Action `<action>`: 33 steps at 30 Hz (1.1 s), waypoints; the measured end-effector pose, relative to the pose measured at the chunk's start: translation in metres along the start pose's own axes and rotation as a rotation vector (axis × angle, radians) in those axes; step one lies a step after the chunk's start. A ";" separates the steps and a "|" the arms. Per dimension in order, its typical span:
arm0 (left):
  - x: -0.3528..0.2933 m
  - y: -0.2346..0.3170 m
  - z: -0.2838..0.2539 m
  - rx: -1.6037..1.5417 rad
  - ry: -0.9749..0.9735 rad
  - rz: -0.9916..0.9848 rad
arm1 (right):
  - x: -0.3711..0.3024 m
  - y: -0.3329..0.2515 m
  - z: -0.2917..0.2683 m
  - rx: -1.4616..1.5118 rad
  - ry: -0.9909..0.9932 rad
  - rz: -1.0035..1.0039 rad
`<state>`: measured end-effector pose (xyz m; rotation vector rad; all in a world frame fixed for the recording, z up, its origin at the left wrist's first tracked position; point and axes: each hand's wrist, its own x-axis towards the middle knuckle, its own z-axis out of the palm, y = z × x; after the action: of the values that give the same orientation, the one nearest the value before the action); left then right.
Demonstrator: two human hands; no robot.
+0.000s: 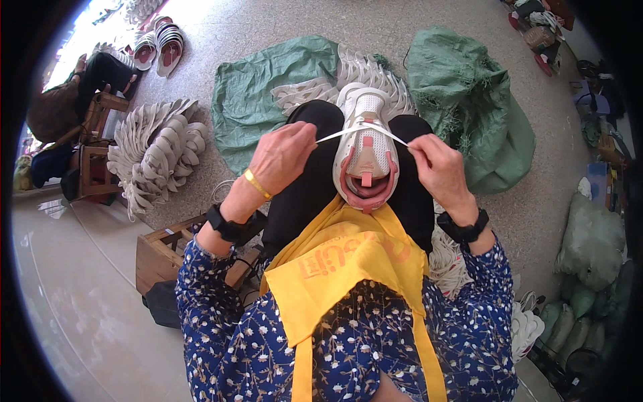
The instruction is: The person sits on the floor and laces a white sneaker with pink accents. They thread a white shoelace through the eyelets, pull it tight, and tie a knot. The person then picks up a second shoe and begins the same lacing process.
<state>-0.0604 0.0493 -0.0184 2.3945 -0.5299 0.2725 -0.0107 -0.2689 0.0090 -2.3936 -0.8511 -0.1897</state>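
Speckled floor (248,27): 2 green sacks (469,107) near knees (315,120); at left, pale pile (157,151), probably shoe parts. White-pink sneaker (368,157) between knees; left hand (281,155), right hand (442,164) each pinch 1 end of taut shoelace (333,136).

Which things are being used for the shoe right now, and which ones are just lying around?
Being used:
white shoe with pink collar
white lace, gripped by left hand and right hand

Just lying around, it seems:
green sack on the right
heap of pale curved pieces
wooden box
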 end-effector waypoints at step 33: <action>-0.282 -0.239 -0.183 0.431 0.246 -0.997 | -0.266 0.228 -0.141 -0.198 0.205 1.054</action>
<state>-0.2186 0.4199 -0.1056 2.6441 0.9139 0.2291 -0.0710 -0.6341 -0.0689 -2.6066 0.5834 -0.0876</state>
